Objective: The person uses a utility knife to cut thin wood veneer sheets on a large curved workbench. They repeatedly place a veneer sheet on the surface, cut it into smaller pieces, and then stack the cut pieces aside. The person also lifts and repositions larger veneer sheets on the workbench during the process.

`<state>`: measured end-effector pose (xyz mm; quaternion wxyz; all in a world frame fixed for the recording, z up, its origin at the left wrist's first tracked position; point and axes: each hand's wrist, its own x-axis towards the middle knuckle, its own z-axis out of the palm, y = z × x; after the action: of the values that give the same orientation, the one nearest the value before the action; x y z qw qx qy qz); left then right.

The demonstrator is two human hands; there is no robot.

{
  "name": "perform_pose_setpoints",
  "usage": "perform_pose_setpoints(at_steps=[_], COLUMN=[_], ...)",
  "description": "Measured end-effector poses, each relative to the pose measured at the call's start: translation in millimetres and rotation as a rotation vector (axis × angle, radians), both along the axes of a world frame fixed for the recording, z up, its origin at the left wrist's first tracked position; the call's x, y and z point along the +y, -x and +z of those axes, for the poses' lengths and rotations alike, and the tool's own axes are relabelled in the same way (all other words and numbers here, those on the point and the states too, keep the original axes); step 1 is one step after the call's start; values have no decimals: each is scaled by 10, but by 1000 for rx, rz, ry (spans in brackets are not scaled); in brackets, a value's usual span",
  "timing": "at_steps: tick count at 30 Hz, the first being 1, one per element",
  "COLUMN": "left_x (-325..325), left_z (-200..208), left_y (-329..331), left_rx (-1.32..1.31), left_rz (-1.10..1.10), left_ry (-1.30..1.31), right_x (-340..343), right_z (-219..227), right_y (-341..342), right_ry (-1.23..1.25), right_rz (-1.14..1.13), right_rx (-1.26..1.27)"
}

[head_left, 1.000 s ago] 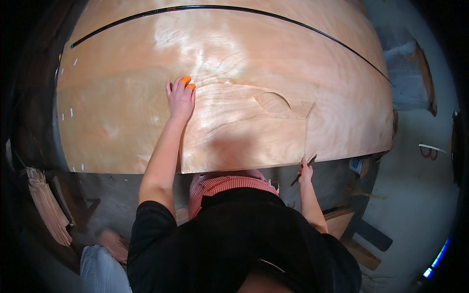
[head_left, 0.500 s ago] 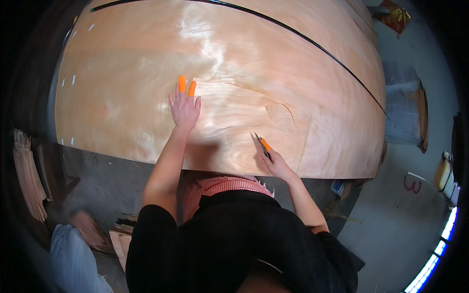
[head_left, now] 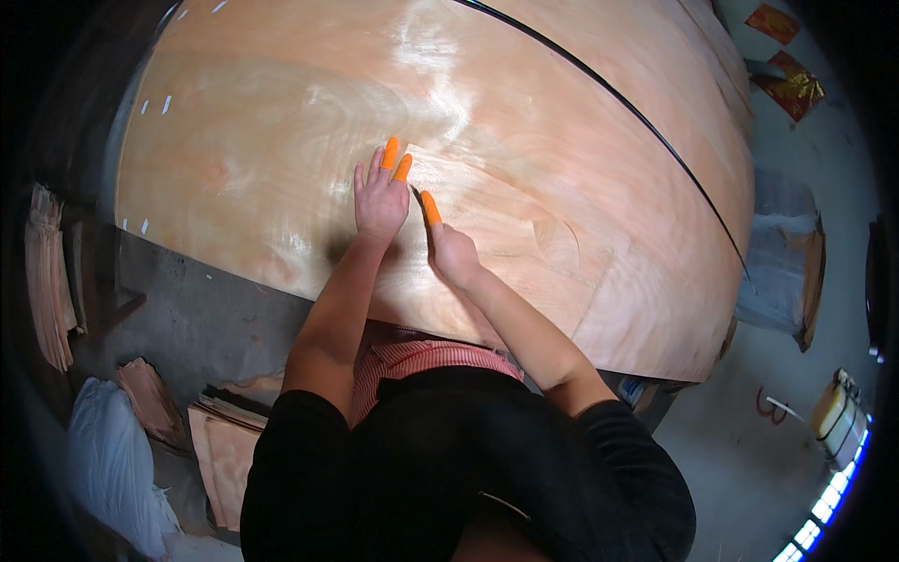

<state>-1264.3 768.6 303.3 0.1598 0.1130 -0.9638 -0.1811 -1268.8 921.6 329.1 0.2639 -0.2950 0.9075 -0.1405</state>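
My left hand (head_left: 381, 208) lies flat on a large sheet of pale wood veneer (head_left: 243, 178), fingers stretched out, with orange finger covers on two of them. Close to its right, my right hand (head_left: 455, 255) is closed round a slim dark tool with a pointed tip (head_left: 418, 194), probably a knife; most of it is hidden by the hand. An orange cover sits on the right index finger, which is stretched along the tool. The tip is beside the left fingers, near the left edge of a lighter veneer area (head_left: 501, 211) with a curled split (head_left: 573, 242).
A long black strip (head_left: 618, 98) arcs across the far side of the sheet. Veneer stacks (head_left: 220, 459) and a white sack (head_left: 112, 459) stand at lower left. A plastic-wrapped bundle (head_left: 777, 267) stands to the right, and a strapped yellowish block (head_left: 836, 421) lies on the floor.
My right hand has moved the tool forward and left, up beside my left hand. My left hand stays flat near the lighter area's edge, and the whole view has turned somewhat.
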Motion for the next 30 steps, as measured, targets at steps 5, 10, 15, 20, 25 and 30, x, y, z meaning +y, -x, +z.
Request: perform_pose_setpoints(at_steps=[5, 10, 15, 20, 25, 30], left_x=[-33, -1, -7, -38, -48, -64], left_z=[-106, 45, -2, 39, 105, 126], left_y=[30, 32, 52, 3, 10, -20], left_rx=[85, 47, 81, -14, -12, 35], left_rz=[6, -15, 7, -4, 2, -17], left_ry=[-37, -85, -10, -52, -154, -189], right_x=[419, 1095, 1573, 1422, 495, -144], right_z=[57, 127, 437, 518, 380, 381], right_y=[-148, 574, 1685, 1866, 1685, 1688], right_ry=[11, -224, -234, -254, -143, -44], right_rz=[86, 433, 843, 606, 651, 980], right_rx=[-3, 33, 27, -202, 5, 244])
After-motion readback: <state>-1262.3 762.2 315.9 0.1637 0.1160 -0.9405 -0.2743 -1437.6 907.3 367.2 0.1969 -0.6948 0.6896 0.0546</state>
